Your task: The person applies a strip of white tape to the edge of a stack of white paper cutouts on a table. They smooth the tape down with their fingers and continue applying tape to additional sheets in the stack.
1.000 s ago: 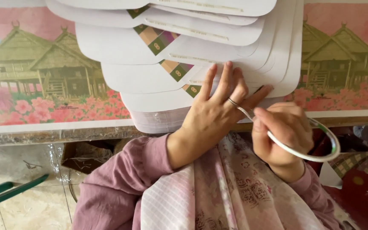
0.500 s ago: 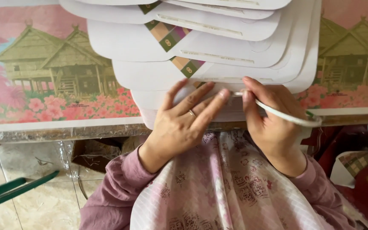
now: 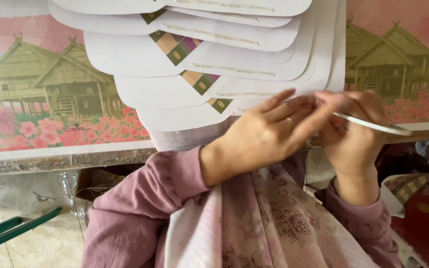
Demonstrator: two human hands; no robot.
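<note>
A fanned stack of white rounded card sheets (image 3: 234, 64) with small checked colour patches lies on a printed board. My left hand (image 3: 269, 131), a ring on one finger, rests flat with fingers spread on the lowest sheet near the stack's front edge. My right hand (image 3: 353, 131) is beside it, fingers pinched on a thin white curved strip (image 3: 373, 125) that sticks out to the right past the board's edge. The two hands touch at the fingertips.
The board (image 3: 50, 99) shows wooden stilt houses and pink flowers, with a worn front edge (image 3: 60, 161). Below lie a tiled floor (image 3: 21, 198), a green plastic part (image 3: 11, 231) at lower left, and red and checked items (image 3: 423, 203) at lower right.
My left hand has slid right and flattened on the lowest sheet. The right hand has risen to the stack's edge, and the white strip, earlier a hanging loop, now lies nearly straight.
</note>
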